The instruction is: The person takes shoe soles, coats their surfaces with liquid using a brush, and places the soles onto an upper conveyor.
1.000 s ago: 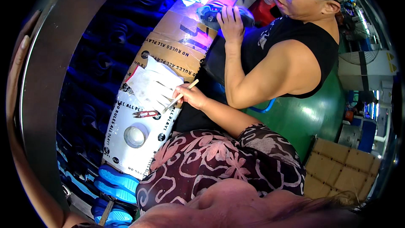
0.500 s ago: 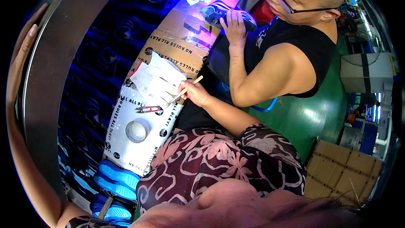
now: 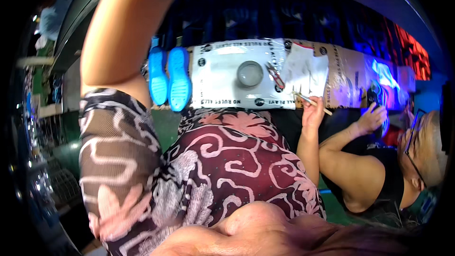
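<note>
My right hand is closed around a thin brush with a pale wooden handle. The brush tip lies over the near edge of the work surface, beside a white cloth glove. A pair of red-handled thread snips rests left of the glove. Farther left stands a round, shallow cup with greyish contents. My left arm stretches up past the top edge of the picture, so that hand is out of sight.
Two blue shoe soles lie left of the cardboard-covered work surface. Dark rows of shoes run behind it. At the right a co-worker handles a shoe under violet light.
My view has turned left, so the bench now runs across the picture. My left hand, earlier on the metal edge, has gone out of view. The right hand still holds the brush.
</note>
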Demonstrator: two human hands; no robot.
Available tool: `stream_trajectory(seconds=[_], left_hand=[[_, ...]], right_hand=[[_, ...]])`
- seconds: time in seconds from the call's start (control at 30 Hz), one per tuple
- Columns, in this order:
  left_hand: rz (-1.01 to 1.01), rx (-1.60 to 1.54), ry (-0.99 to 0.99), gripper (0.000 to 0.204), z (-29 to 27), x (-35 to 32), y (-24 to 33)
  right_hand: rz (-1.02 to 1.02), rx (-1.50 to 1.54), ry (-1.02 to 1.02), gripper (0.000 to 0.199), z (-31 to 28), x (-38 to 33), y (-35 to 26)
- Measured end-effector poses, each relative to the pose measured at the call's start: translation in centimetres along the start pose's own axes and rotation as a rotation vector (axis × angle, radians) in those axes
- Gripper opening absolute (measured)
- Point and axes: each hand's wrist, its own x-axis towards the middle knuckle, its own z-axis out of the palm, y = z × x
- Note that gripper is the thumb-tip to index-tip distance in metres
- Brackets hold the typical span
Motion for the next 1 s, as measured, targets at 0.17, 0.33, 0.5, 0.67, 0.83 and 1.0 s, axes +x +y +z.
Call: stream_trajectory(seconds=[0.17,0.33,0.5,0.67,0.83,1.0], left_hand=[[-0.453,-0.013,-0.538,0.023,-2.5,-15.5,1.9],[-1.24,0.39,-0.694,0.033,-6.8,-41.0,0.4],[-1.215,0.331,-0.563,0.039,-6.5,-42.1,0.7],[-1.185,0.525,-0.689,0.036,-2.9,-43.1,-3.3],[-1.175,0.547,-0.824,0.032,-2.4,-43.1,-4.8],[-1.233,0.497,-0.832,0.034,-3.6,-39.9,-3.3]], right_hand=[[0.006,-0.052,0.032,0.034,-0.8,0.3,0.8],[0.01,-0.096,-0.074,0.029,1.8,-0.3,1.3],[0.053,-0.146,-0.097,0.031,4.9,-0.6,1.0],[0.041,-0.171,-0.095,0.031,8.7,-1.4,1.4],[0.034,-0.217,-0.109,0.03,9.1,-3.5,1.6],[0.059,-0.227,-0.078,0.029,10.1,-4.2,0.8]])
